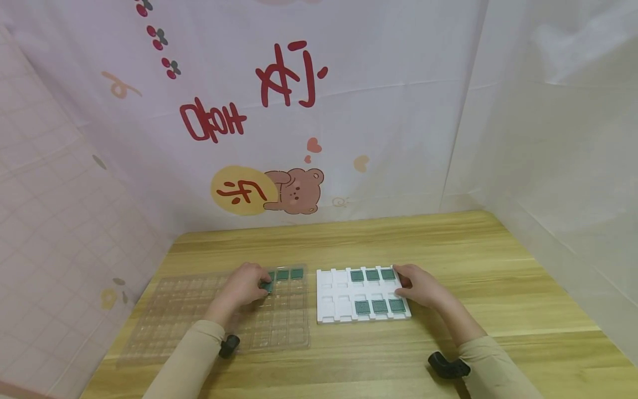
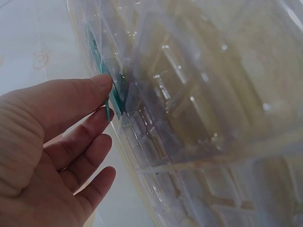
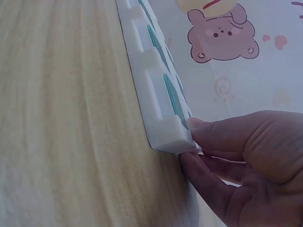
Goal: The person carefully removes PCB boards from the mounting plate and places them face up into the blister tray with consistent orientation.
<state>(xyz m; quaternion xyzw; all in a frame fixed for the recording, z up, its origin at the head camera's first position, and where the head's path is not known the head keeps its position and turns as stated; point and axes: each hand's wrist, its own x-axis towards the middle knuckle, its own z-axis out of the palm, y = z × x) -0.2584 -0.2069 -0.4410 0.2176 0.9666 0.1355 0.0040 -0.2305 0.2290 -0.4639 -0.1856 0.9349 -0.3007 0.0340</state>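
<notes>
Between thumb and index finger, the left hand pinches a small green chip over the clear plastic tray. Other green chips lie in that tray's back row, beside the fingers. The white tray stands to the right, with several green chips in its two rows; its left pockets hold none. At its right end, the right hand grips the edge with thumb and fingers.
Both trays lie on a wooden table. The clear tray's left part extends under the left forearm. A printed cloth hangs behind the table and along its sides. Black wrist devices sit at both sleeves.
</notes>
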